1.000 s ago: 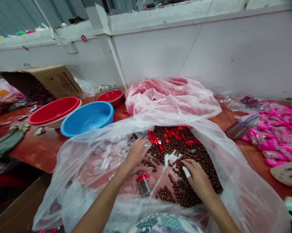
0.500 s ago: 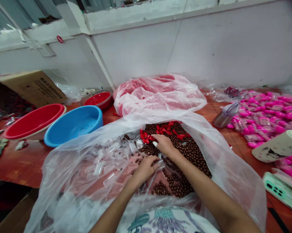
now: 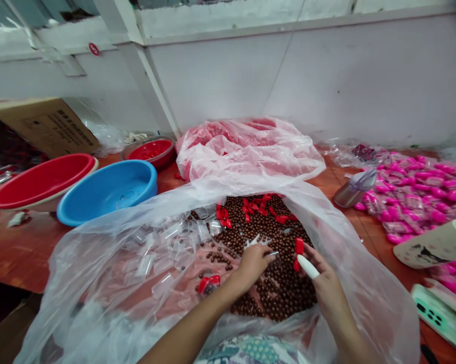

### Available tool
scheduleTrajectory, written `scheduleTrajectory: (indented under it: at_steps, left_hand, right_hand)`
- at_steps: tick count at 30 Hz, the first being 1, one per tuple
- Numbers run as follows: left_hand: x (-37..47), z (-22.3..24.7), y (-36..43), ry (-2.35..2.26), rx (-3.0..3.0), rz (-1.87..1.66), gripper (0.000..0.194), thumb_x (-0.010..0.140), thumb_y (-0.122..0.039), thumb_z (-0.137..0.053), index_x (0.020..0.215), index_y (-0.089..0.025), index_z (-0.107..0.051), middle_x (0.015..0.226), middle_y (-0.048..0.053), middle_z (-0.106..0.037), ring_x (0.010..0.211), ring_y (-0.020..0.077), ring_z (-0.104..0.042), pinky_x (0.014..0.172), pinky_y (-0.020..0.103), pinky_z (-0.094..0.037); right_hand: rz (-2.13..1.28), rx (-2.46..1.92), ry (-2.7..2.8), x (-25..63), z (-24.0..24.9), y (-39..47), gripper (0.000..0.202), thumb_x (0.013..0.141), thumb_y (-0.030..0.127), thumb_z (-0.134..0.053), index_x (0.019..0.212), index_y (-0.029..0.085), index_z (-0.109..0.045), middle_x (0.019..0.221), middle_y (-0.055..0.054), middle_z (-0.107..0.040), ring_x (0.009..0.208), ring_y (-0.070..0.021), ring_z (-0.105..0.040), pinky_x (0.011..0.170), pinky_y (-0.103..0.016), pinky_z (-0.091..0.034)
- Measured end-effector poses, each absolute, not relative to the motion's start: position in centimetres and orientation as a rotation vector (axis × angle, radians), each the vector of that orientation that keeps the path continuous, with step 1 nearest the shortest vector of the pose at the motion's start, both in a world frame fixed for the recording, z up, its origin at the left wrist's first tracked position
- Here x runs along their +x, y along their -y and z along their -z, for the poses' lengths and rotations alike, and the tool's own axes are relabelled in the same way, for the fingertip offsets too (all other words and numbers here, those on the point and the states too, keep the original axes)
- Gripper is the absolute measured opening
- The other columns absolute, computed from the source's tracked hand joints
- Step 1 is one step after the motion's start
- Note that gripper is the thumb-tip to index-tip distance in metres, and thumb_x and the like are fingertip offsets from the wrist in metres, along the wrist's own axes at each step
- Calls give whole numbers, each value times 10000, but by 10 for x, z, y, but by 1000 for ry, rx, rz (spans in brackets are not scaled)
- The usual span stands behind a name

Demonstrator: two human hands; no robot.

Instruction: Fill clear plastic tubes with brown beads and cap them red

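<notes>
My right hand (image 3: pixel 321 265) grips a red plastic piece (image 3: pixel 299 246) above the right side of the brown beads (image 3: pixel 284 283); a white cover sits on one finger. My left hand (image 3: pixel 255 260) is closed over the middle of the beads, with a small clear piece (image 3: pixel 274 253) at its fingertips. Behind it lies a white pronged piece (image 3: pixel 258 240). Other red pieces (image 3: pixel 256 205) rest on the beads at the back. Clear plastic containers (image 3: pixel 170 235) spread to the left. One red-topped piece (image 3: pixel 209 284) lies beside my left forearm. Translucent plastic sheeting (image 3: pixel 349 273) surrounds everything.
Blue basin (image 3: pixel 110 192), red basin (image 3: pixel 41 184) and cardboard box (image 3: pixel 49 129) stand at left. Behind are a small red bowl (image 3: pixel 155 153) and a pink-white bag (image 3: pixel 243 149). Rightward are pink packets (image 3: pixel 421 187), a grey cup (image 3: pixel 351 191), a cream bottle (image 3: pixel 432 245) and a phone (image 3: pixel 444 313).
My right hand has moved right and nearer, lifting a red piece off the beads. My left hand has shifted right. A red-topped piece now shows by my left forearm.
</notes>
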State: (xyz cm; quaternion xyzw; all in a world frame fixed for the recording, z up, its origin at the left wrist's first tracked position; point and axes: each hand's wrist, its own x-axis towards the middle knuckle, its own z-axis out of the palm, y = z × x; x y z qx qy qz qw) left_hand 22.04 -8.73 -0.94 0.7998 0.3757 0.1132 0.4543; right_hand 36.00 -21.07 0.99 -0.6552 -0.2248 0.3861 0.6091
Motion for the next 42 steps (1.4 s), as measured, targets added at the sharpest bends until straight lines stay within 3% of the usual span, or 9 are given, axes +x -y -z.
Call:
scheduleTrajectory:
  at_steps: [4,9,15,19,24,33,42]
  left_hand:
    - [232,16,94,-868,1929,-351,257,758,-331,-580,966,-239,-699,983,59,-696,916,246,-592,848,350,-398]
    - [237,22,94,-861,1760,-380,267,724,-333,-620,960,-235,-695,978,36,-702,904,233,-602,864,354,-407]
    - [240,28,94,-863,1508,-386,262,662,-346,-670,880,-207,-715,887,32,-712,861,228,-607,868,349,-406]
    - [242,29,93,-835,1404,-352,264,627,-328,-706,854,-195,-718,862,39,-715,823,217,-613,867,372,-414]
    - [240,25,93,-778,1161,-297,349,605,-314,-738,924,-174,-706,868,58,-715,723,171,-625,768,343,-471]
    - [217,-3,103,-713,766,-207,442,530,-212,-817,950,-139,-698,924,78,-696,729,133,-631,763,274,-487]
    - [191,-29,116,-733,1159,-290,427,722,-343,-648,1110,-167,-631,1186,102,-589,932,261,-586,394,178,-429]
  right_hand:
    - [-851,-1466,417,359,3,224,627,659,366,-720,1242,248,-521,1183,-67,-615,1017,-247,-584,683,-295,-510]
    - [-807,-1467,462,365,3,230,560,760,381,-621,1289,267,-475,1153,-45,-618,900,-191,-606,686,-283,-495]
    - [-814,-1505,499,369,6,236,522,792,380,-564,1293,263,-472,1107,-37,-638,796,-162,-602,677,-285,-486]
    - [-805,-1497,492,369,8,239,476,804,360,-549,1266,254,-506,1193,-47,-608,935,-193,-599,799,-333,-476]
    - [-805,-1507,518,368,5,238,442,820,356,-546,1253,268,-517,1265,-35,-571,1134,-216,-523,984,-406,-378]
    - [-750,-1594,769,362,-10,229,383,841,338,-516,1213,262,-566,1251,-43,-584,1170,-230,-506,1028,-458,-347]
    - [-529,-1597,1337,353,-23,227,464,820,110,-416,1223,289,-560,1196,-33,-605,1106,-196,-545,969,-410,-424]
